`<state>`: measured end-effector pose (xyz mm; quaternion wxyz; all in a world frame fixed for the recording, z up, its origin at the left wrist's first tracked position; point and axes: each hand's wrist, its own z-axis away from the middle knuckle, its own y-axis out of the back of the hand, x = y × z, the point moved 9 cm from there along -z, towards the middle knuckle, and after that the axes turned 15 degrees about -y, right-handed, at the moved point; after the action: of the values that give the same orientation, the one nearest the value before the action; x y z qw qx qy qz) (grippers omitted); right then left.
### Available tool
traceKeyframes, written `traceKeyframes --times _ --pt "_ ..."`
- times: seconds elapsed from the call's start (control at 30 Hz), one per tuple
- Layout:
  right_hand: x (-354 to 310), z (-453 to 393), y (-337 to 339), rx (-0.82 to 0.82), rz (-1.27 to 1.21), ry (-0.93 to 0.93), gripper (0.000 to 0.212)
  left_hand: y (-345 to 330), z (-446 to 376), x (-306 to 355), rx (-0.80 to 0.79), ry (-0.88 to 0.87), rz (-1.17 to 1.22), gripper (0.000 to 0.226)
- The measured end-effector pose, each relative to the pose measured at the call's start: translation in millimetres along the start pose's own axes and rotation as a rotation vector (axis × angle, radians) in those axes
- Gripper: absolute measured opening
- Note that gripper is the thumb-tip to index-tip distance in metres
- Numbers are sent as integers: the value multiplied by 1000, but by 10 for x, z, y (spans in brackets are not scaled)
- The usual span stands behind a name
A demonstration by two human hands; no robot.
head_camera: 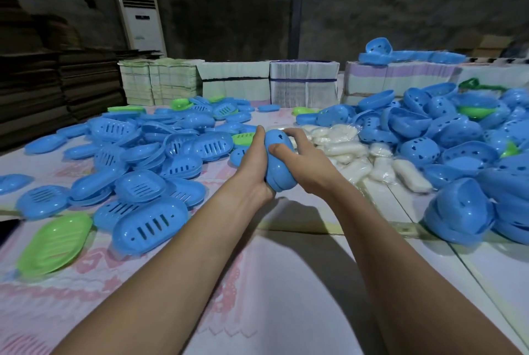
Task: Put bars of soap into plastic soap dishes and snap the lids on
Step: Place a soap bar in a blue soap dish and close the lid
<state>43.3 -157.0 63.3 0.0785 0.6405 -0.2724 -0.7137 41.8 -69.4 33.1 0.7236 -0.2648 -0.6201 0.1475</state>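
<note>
You have both hands around one blue dish [279, 161], held above the table [286, 283] near its middle. Your left hand [253, 160] grips it from the left, fingers reaching up along the far end and the heel of the palm at the near end. Your right hand [303, 155] grips it from the right, thumb pressed across the top and fingers curled over the far end. The seam between lid and base shows along the near edge and looks closed, but your palms cover most of it, so you cannot tell whether it is snapped all round. Whatever is inside is hidden.

Just beyond your right hand lie the wrapped soap bars [357, 151], white and blurred; how many there are cannot be made out. To your left spreads a heap of slotted lids [148, 182], mostly blue, with a green lid [54, 243] near the table edge. To your right a heap of holed bases [458, 137] rises and runs out of frame. A dark flat object at the far left edge is cut off and cannot be identified.

Bundles of paper [303, 82] line the back edge, with more bases on top at the right. An air conditioner [140, 13] stands against the dim wall, beside stacked cardboard [43, 82].

The open surface is the strip of patterned cloth under your forearms, between the two heaps, widening towards you.
</note>
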Motion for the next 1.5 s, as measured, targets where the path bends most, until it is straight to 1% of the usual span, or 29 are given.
traceKeyframes --times 0.03,0.13,0.2,0.27,0.33,0.47,0.5,0.53,0.63,0.83,0.97,1.03,1.1,1.23,1.3,1.37,1.43,1.5 --pt "21 -14 -13 -11 38 -9 63 13 18 -43 10 18 26 63" --pt "125 -41 -189 -63 171 -54 59 120 78 -226 55 118 163 48" --pt "141 -59 -308 -85 254 -73 65 203 72 -264 106 146 231 41" --pt "116 -27 -310 -95 228 -78 73 240 28 -257 117 135 227 40" --pt "132 33 -260 -103 167 -68 76 232 15 -279 102 131 170 44" --pt "364 140 -183 -111 74 -64 78 144 83 -371 55 96 87 60" --pt "384 134 -159 -113 56 -53 75 126 89 -373 46 79 75 63" --pt "378 124 -128 -110 44 -32 70 119 82 -355 41 52 65 63" --pt "320 136 -72 -120 -5 32 58 107 78 -278 11 -18 35 50" --pt "334 213 -25 -157 -17 47 62 39 120 -328 -140 -9 -23 49" --pt "308 341 22 -162 -22 56 66 -39 101 -360 -237 -23 -41 58" --pt "313 416 120 -81 27 61 73 -98 124 -382 -280 -16 -65 60" --pt "307 527 270 18 152 78 76 -144 169 -387 -298 -14 -99 62" --pt "372 769 722 159 306 62 83 -122 142 -316 -297 -98 -179 54" --pt "479 919 1106 297 338 -5 85 -109 126 -312 -306 -100 -193 53" --pt "618 1125 1485 425 405 -59 80 -88 94 -352 -315 -91 -205 53" --pt "823 1323 1841 510 486 -144 75 -89 76 -380 -328 -98 -215 50" --pt "1117 1493 2216 572 606 -279 76 -114 55 -428 -348 -96 -210 48"
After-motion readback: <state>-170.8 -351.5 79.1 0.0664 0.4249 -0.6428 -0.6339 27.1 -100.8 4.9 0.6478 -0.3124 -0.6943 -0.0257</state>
